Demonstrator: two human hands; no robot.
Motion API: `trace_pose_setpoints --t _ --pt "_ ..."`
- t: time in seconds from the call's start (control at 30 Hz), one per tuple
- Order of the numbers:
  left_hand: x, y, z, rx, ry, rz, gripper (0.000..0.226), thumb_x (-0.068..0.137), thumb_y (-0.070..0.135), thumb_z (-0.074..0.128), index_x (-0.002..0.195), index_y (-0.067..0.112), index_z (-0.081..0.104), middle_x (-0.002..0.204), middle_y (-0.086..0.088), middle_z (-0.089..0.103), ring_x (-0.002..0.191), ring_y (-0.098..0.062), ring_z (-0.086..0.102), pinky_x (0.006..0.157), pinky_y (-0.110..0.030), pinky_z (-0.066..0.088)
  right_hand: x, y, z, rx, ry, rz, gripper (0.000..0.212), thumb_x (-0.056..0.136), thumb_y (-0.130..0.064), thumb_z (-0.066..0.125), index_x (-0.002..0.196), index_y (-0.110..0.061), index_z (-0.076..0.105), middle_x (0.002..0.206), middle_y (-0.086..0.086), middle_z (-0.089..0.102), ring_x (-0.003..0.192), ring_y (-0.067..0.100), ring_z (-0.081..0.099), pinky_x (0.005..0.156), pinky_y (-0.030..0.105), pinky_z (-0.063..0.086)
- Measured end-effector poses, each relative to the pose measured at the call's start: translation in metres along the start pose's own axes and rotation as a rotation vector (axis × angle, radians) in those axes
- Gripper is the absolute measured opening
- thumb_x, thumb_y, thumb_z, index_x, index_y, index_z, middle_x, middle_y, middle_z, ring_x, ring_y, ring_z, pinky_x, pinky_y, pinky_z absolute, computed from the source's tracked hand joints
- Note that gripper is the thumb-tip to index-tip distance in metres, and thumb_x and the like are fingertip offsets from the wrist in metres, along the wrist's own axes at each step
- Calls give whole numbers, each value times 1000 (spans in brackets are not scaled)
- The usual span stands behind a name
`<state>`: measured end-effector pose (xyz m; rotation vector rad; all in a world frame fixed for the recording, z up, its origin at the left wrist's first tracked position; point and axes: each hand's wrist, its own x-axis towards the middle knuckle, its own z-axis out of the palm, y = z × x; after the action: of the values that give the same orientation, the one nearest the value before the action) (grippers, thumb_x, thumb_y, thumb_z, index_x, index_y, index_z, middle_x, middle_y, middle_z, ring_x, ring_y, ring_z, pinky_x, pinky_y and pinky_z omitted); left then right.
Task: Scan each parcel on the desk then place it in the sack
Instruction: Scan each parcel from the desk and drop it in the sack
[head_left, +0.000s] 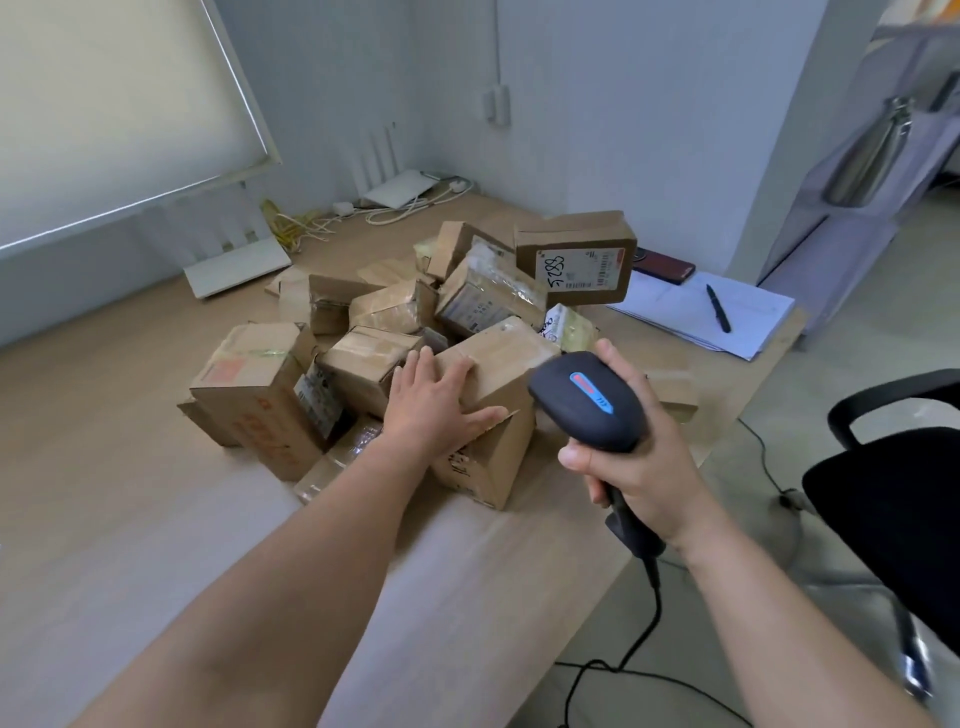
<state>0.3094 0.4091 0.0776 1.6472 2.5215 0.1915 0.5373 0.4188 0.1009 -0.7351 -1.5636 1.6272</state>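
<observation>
Head view: we lay our left hand (434, 402) flat, fingers straight, on the nearest cardboard parcel (493, 415) in the pile on the wooden desk (130, 493); our right hand (631, 462) grips the black barcode scanner (587, 400) just beside it.

Both forearms are bare to the frame's edge, and the left hand (434, 402) and right hand (641, 467) are ungloved.
</observation>
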Motion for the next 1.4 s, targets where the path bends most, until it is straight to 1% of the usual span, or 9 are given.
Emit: trace_pose_setpoints --t 0.13,0.27,0.37,0.53,0.67,0.8,1.1,1.2,1.4 --pt "0 -1 4 22 -5 -4 79 77 73 52 143 43 21 158 -17 8 147 -33 -2 117 -47 -2 -2 3 0 -4 0 23 90 67 2 74 131 -53 41 65 -18 63 43 19 43 41 26 42" --pt "-14 4 -2 -47 55 -14 77 72 64 65 138 43 31 147 -14 27 139 -32 21 114 -43 13 -7 0 3 -13 -12 18 92 70 6 75 132 -53 41 74 -11 63 44 19 44 41 26 42" --pt "-35 2 -4 -110 88 -48 76 71 65 66 137 45 34 143 -12 31 134 -30 28 111 -41 20 -14 -4 8 -20 -38 10 94 72 9 76 136 -50 40 85 0 59 44 20 44 41 26 42" --pt "-85 -14 -7 -172 177 -129 76 72 66 65 139 48 35 140 -10 35 131 -28 31 109 -39 25 -34 -5 22 13 -139 -12 92 64 -2 74 136 -49 41 75 -14 65 43 21 43 40 27 41" --pt "-135 -33 -7 -156 199 -240 77 73 65 65 141 47 34 141 -11 34 131 -28 32 108 -37 29 -54 -6 42 34 -237 -40 90 65 -2 74 132 -51 41 98 8 61 44 21 43 39 27 41" --pt "-189 -57 -3 -160 223 -380 75 72 63 66 139 45 38 134 -10 42 124 -27 39 104 -37 33 -75 -2 66 58 -348 -27 90 67 1 76 130 -54 42 99 10 59 45 19 44 39 27 41" --pt "-296 -108 19 -150 89 -778 72 72 67 60 136 44 38 126 -9 43 119 -28 43 99 -38 32 -113 13 124 16 -526 12 95 74 15 73 141 -43 37 106 11 58 46 19 47 41 28 43" --pt "-321 -121 24 -181 35 -870 70 72 68 57 135 42 39 124 -9 43 117 -29 45 95 -37 34 -119 14 142 6 -577 8 96 74 13 74 141 -44 37 107 12 57 46 17 49 42 27 44" --pt "-360 -153 32 -470 -70 -1017 80 65 72 54 138 43 35 115 -7 42 109 -29 44 91 -37 42 -134 8 178 -2 -636 7 96 75 14 73 143 -43 35 118 16 53 47 17 50 43 27 44"
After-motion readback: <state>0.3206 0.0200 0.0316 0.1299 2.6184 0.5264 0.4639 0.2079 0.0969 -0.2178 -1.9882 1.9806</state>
